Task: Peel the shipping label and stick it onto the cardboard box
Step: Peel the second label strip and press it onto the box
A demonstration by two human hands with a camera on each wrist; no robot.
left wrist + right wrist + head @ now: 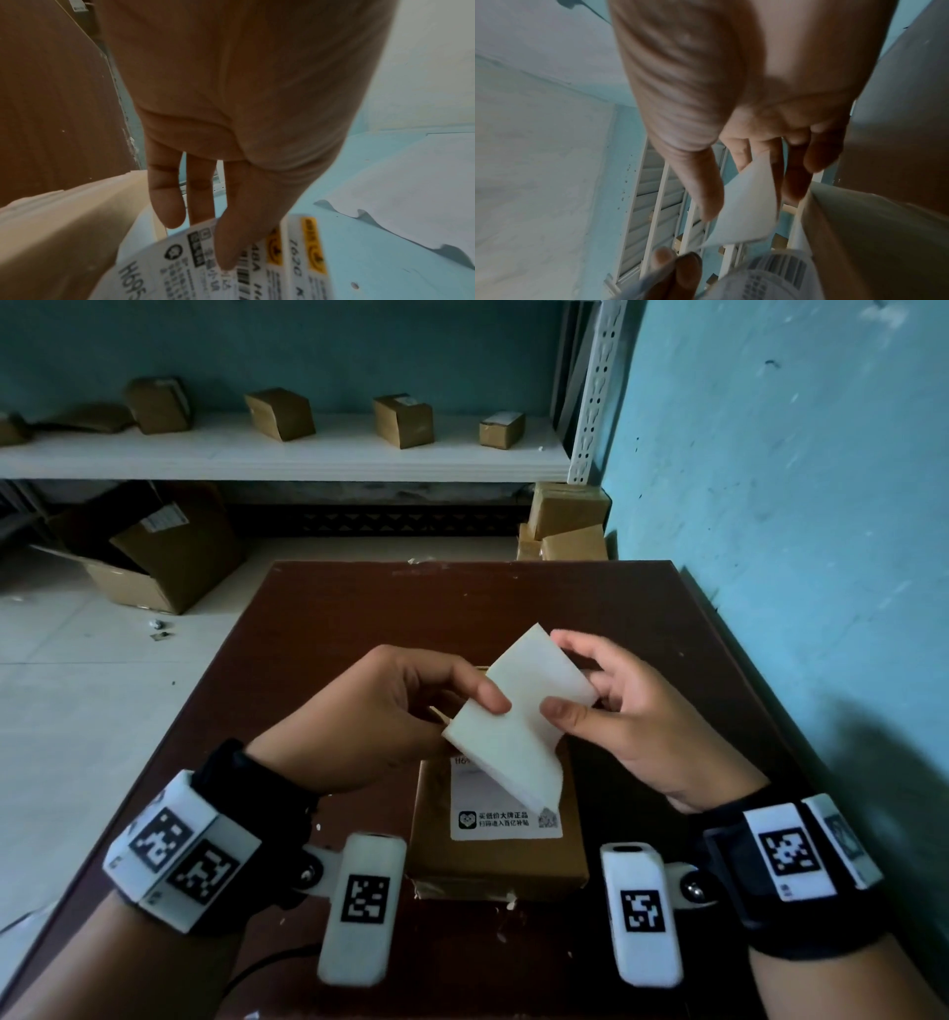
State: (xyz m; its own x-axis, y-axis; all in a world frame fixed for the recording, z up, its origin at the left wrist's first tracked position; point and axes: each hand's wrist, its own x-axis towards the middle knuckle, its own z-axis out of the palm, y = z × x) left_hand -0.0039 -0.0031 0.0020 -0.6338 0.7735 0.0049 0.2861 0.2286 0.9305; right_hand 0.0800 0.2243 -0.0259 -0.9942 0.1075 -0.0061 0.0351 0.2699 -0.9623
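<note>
Both my left hand (390, 706) and right hand (631, 711) pinch the shipping label (518, 711), above the cardboard box (570, 845). Light, floppy, sticky-backed paper, I judge; I'd hold its edges only.

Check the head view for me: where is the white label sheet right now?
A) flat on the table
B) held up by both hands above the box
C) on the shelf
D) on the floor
B: the left hand and right hand both pinch the label sheet above the cardboard box.

hands (390, 711): 2 | table (334, 608): 1 | shelf boxes (280, 414): 4 (fifth unclear)
</note>
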